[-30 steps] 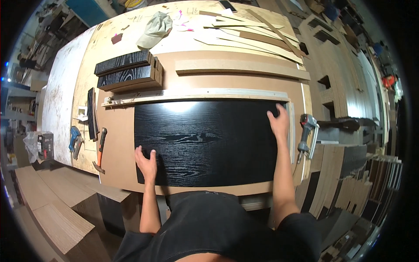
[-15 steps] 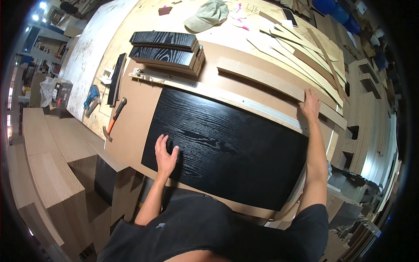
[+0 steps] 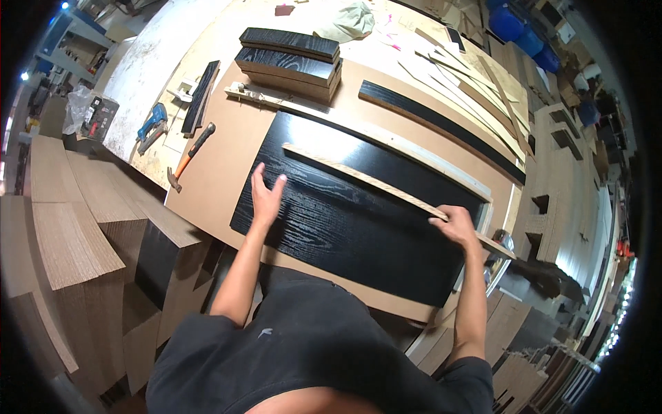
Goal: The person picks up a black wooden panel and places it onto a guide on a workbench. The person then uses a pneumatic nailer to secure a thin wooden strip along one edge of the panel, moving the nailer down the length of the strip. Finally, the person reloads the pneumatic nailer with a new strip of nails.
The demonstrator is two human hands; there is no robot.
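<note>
A large black wood-grain panel (image 3: 331,228) lies on a brown sheet in front of me. My right hand (image 3: 457,226) is closed on a long narrow wooden strip (image 3: 365,179), gripping it toward its right end. The strip slants across above the panel, with its pale edge turned up. My left hand (image 3: 266,196) hovers at the panel's left part, fingers and thumb apart, holding nothing. Along the panel's far side runs a pale wooden rail (image 3: 372,138), with a shorter piece at its right end. Beyond the rail lies a long black strip (image 3: 441,124).
Black-faced boards (image 3: 289,65) are stacked behind the rail. A hammer (image 3: 191,157), a blue power tool (image 3: 152,125) and short dark strips (image 3: 201,98) lie at left. Thin offcuts (image 3: 476,86) and a cap (image 3: 349,24) are at the back. Boards (image 3: 76,238) stand stacked at lower left.
My right hand has brought the wooden strip from beyond the rail toward me, over the panel, and turned it on edge. The black strip beyond the rail now shows. My left hand stays open.
</note>
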